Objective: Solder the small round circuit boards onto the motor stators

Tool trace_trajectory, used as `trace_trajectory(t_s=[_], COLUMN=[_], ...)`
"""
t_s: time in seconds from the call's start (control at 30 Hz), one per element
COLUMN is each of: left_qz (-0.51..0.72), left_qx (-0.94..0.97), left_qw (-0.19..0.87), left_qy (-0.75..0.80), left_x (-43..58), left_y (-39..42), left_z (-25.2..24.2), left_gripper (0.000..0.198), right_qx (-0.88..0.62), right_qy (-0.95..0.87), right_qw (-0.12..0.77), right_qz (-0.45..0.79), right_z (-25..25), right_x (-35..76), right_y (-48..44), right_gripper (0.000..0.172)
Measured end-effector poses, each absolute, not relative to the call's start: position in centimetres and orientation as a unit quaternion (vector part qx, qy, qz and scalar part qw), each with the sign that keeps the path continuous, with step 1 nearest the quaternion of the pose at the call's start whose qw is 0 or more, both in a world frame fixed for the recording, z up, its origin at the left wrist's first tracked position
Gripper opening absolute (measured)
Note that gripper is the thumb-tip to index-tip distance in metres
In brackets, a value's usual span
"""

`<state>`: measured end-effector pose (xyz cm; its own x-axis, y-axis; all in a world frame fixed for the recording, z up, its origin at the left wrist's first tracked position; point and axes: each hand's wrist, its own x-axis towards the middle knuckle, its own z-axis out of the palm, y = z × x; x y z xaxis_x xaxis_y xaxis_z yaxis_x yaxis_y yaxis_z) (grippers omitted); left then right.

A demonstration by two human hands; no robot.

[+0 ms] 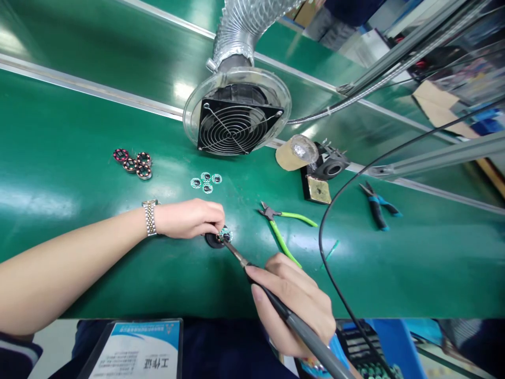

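1. Hazard: we find the tip of the soldering iron (232,253) at the small round circuit board (225,235); at this angle we cannot tell whether they touch. If the iron is hot, a small slip could burn the left hand (189,218), or the board.
2. Hazard: the board sits on a black round holder (212,241). We judge that uneven pressure could shift it and move the joint off its mark.
3. Hazard: a black cable (321,231) loops across the table (59,131) right of the work. It could snag the right hand (294,302) or drag the iron.
4. Left fingers (216,213): curled and closed narrowly over the board, holding it down.
5. Right fingers (276,273): wrapped around the iron's dark grip, holding it at a slant.
6. Location: the board lies near the table's near edge, around mid-width. Green-handled pliers (282,231) lie just right of it, and a group of similar round boards (205,182) lies farther in.
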<state>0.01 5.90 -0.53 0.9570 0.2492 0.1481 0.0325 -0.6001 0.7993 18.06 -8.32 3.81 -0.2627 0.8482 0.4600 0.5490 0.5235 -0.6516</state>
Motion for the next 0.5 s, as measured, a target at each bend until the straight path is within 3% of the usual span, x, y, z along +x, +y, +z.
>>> trace_trajectory(t_s=[0.23, 0.37, 0.5], left_qz=[0.121, 0.119, 0.122], left_qx=[0.885, 0.885, 0.885], left_qw=[0.441, 0.442, 0.440], left_qy=[0.085, 0.087, 0.092], left_x=[0.0, 0.0, 0.0], left_y=[5.9, 5.9, 5.9], left_z=[-0.6, -0.7, -0.8], left_gripper=[0.016, 0.016, 0.016], right_qx=[-0.486, -0.535, -0.526], right_qy=[-0.749, -0.683, -0.740], right_qw=[0.433, 0.474, 0.367], right_qz=[0.124, 0.150, 0.202], right_z=[3.9, 2.2, 0.9], right_x=[19.5, 19.4, 18.3], right_y=[-8.9, -7.9, -5.9], right_gripper=[0.039, 0.037, 0.036])
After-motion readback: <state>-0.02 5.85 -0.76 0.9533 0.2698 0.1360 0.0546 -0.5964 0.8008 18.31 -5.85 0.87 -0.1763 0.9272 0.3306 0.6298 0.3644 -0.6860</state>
